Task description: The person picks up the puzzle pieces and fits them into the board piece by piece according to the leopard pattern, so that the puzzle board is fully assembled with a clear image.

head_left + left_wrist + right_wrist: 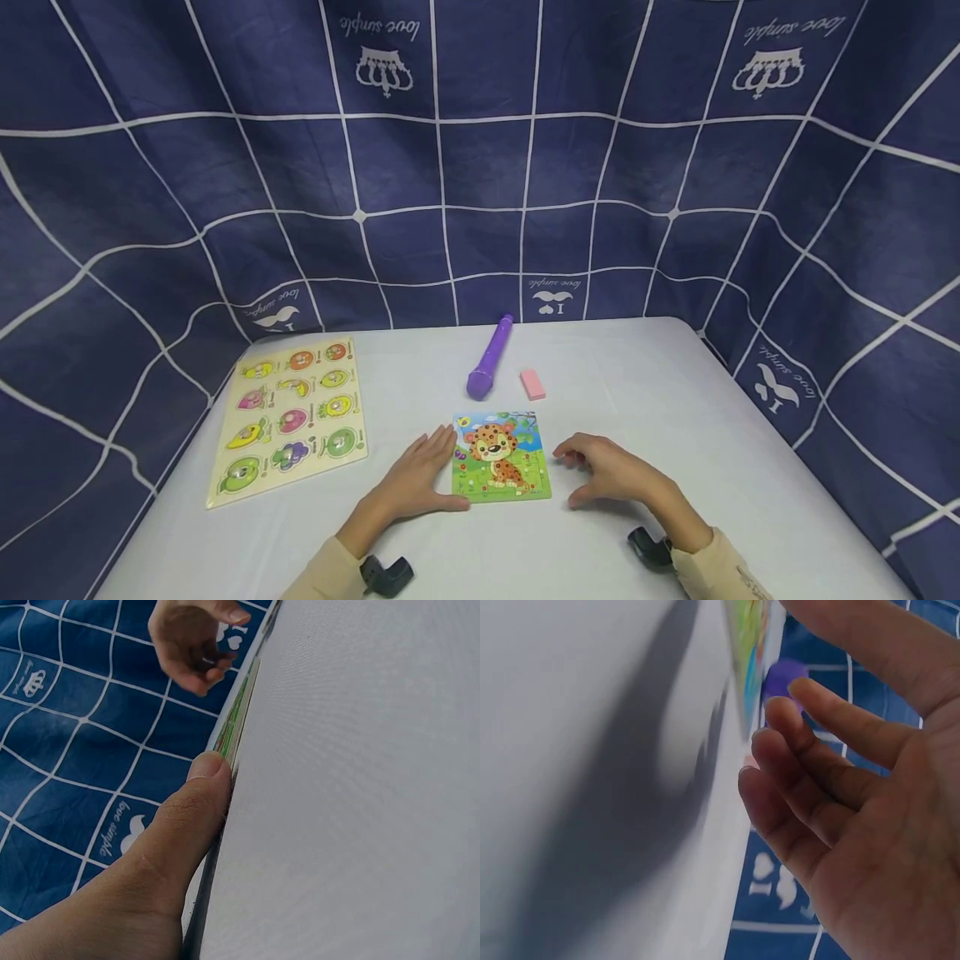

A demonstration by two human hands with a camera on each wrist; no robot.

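Observation:
A small square jigsaw puzzle [498,458] with a cartoon leopard lies flat on the white table, its pieces fitted together. Along its left edge rests my left hand [416,479], fingers extended and thumb at the near left corner. In the left wrist view the thumb [202,787] touches the puzzle's side. My right hand [615,471] hovers just right of the puzzle, apart from it, with loosely bent fingers and nothing in them. The right wrist view shows its palm [885,840] and the puzzle's edge [746,667] close by.
A fruit peg board [288,417] lies at the left of the table. Behind the puzzle are a purple toy microphone [491,358] and a pink eraser-like block [532,384]. A dark blue checked curtain [480,167] surrounds the white table [637,375].

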